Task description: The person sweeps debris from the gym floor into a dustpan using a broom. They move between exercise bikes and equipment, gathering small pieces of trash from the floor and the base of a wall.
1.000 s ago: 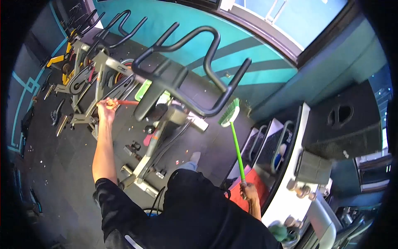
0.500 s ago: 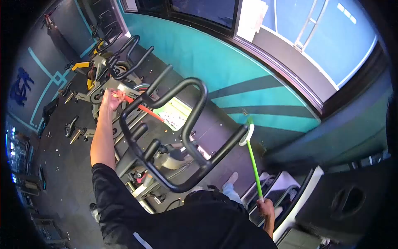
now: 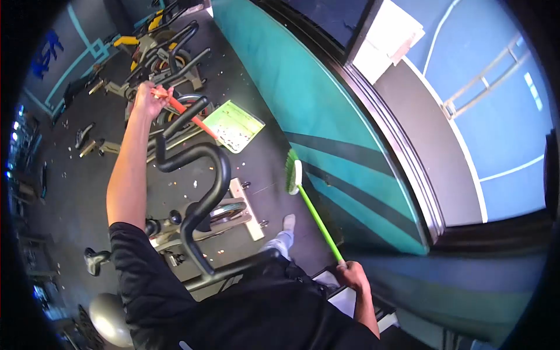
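dustpan is ahead and to the right of the left hand, which is clamped around its orange stick; the palm and fingers hide part of the grip. the right hand is closed on the broom, covering the near end of the stick. whether the broom's bristles or the dustpan touch the floor is hard to tell. the dustpan is a pale green, squarish, smooth tray with small scraps in it, too tiny to name. the broom has stiff green bristles on a white block and a thin, straight, bright green stick. its long axis slants forward and left from the hand, head end farthest; the dustpan's stick slants rightward from hand to tray. black, curved handlebars hide some of the floor, and 1 foot shows.
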`<state>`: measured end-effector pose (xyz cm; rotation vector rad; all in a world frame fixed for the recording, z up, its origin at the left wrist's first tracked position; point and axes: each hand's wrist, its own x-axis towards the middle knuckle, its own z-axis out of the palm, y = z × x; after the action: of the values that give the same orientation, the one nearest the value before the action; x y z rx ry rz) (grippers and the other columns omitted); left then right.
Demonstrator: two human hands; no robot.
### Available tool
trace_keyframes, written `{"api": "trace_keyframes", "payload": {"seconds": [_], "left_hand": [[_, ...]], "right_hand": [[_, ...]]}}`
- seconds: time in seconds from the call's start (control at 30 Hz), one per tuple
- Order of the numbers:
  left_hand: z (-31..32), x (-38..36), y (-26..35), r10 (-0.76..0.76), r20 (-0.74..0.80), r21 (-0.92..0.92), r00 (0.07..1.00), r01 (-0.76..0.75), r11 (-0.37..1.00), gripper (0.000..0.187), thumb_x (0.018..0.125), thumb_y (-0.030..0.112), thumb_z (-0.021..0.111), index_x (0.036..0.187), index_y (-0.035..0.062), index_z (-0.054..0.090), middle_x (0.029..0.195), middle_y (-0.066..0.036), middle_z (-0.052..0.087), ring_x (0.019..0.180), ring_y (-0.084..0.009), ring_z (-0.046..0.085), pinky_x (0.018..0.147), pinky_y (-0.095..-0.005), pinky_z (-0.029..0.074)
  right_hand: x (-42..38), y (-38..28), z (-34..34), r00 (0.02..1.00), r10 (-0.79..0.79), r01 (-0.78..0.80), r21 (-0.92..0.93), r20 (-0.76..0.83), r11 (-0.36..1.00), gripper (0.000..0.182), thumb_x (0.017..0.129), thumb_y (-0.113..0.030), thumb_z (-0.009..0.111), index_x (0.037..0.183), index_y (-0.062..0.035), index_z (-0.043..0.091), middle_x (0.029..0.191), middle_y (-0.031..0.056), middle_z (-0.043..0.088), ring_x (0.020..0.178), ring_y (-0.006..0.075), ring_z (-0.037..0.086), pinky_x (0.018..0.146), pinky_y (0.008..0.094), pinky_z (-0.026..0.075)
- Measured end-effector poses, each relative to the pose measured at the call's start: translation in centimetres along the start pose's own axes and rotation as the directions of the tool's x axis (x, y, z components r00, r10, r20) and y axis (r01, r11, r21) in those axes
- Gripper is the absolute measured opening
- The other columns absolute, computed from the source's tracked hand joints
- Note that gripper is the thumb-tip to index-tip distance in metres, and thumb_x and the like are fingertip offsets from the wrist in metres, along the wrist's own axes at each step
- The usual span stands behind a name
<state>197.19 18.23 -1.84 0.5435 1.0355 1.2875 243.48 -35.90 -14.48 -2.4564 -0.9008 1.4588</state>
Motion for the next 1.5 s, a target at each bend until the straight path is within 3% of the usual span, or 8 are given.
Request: {"api": "trace_keyframes", "payload": {"seconds": [0.27,0.3,0.43,0.53,0.57,0.67,1.03,1.5], "left_hand": [[5.5,1.6,-4.8,0.031,-0.033,0.051,0.999,-0.030,0.998,0.017,0.082,0.019,0.041,0.083,0.0025,0.045,0.078,-0.016,0.056,0.082,-0.0351,0.059,0.074,-0.0451,0.049],[6.5,1.4,-5.4,0.054,-0.056,0.040,0.997,-0.052,0.998,0.016,0.083,0.018,0.040,0.082,0.0026,0.045,0.078,-0.017,0.056,0.082,-0.0344,0.059,0.073,-0.0435,0.049],[9.4,1.1,-7.0,0.027,-0.174,0.039,0.984,-0.020,0.999,0.016,0.084,0.017,0.037,0.080,0.0032,0.044,0.077,-0.016,0.055,0.078,-0.0324,0.059,0.070,-0.0411,0.050],[10.3,3.1,-8.6,-0.004,-0.266,0.006,0.964,0.006,1.000,0.015,0.084,0.016,0.038,0.083,0.0016,0.042,0.074,-0.016,0.052,0.076,-0.0330,0.059,0.071,-0.0417,0.050],[10.8,3.1,-9.1,0.003,-0.269,-0.018,0.963,-0.008,1.000,0.015,0.083,0.016,0.038,0.084,0.0012,0.042,0.074,-0.016,0.052,0.076,-0.0330,0.059,0.071,-0.0419,0.050],[12.7,5.7,-9.7,0.018,-0.294,-0.043,0.956,-0.032,0.999,0.014,0.080,0.014,0.040,0.086,0.0009,0.040,0.078,-0.016,0.051,0.077,-0.0333,0.058,0.073,-0.0425,0.050],[19.2,18.9,-17.6,0.088,-0.436,-0.261,0.896,-0.219,0.940,0.016,0.088,0.017,0.038,0.098,0.0051,0.040,0.074,-0.013,0.050,0.060,-0.0271,0.059,0.051,-0.0397,0.052],[20.3,41.8,-18.6,0.099,-0.551,-0.340,0.828,-0.332,0.880,0.021,0.081,0.011,0.044,0.102,0.0079,0.040,0.082,-0.010,0.050,0.069,-0.0289,0.060,0.062,-0.0419,0.051]], "right_hand": [[9.8,-10.0,-7.5,0.992,-0.085,0.102,-0.193,0.092,0.976,0.037,0.079,-0.032,0.056,0.077,0.0048,0.060,0.059,0.0090,0.056,0.054,0.0156,0.054,0.053,0.0341,0.042],[14.8,-5.8,-7.7,0.948,-0.315,0.309,-0.349,0.039,0.885,0.038,0.079,-0.032,0.056,0.076,0.0059,0.059,0.058,0.0103,0.056,0.050,0.0171,0.054,0.050,0.0346,0.042],[18.3,-13.7,-10.8,0.987,-0.099,0.120,-0.170,0.126,0.978,0.027,0.082,-0.024,0.055,0.074,0.0015,0.055,0.055,0.0069,0.054,0.045,0.0131,0.054,0.038,0.0280,0.041],[23.6,-16.3,-10.8,0.957,-0.278,0.291,-0.330,0.086,0.898,0.028,0.082,-0.024,0.054,0.074,0.0020,0.055,0.056,0.0082,0.055,0.044,0.0137,0.055,0.038,0.0294,0.042],[25.1,-17.7,-10.6,0.957,-0.282,0.289,-0.379,0.074,0.879,0.035,0.079,-0.029,0.053,0.078,0.0052,0.058,0.068,0.0232,0.060,0.062,0.0359,0.062,0.060,0.0436,0.048],[30.4,-21.5,-11.6,0.909,-0.417,0.358,-0.540,0.013,0.762,0.036,0.079,-0.031,0.052,0.080,0.0051,0.058,0.080,0.0281,0.058,0.084,0.0431,0.057,0.072,0.0471,0.045],[44.1,-38.5,-13.0,0.916,-0.400,0.345,-0.544,0.018,0.765,0.034,0.078,-0.029,0.055,0.086,0.0027,0.063,0.085,0.0258,0.061,0.085,0.0394,0.059,0.075,0.0445,0.047],[58.8,-63.1,-10.9,0.898,-0.441,0.348,-0.603,-0.007,0.718,0.037,0.079,-0.032,0.051,0.091,0.0028,0.057,0.087,0.0257,0.060,0.085,0.0413,0.059,0.075,0.0471,0.047]]}}
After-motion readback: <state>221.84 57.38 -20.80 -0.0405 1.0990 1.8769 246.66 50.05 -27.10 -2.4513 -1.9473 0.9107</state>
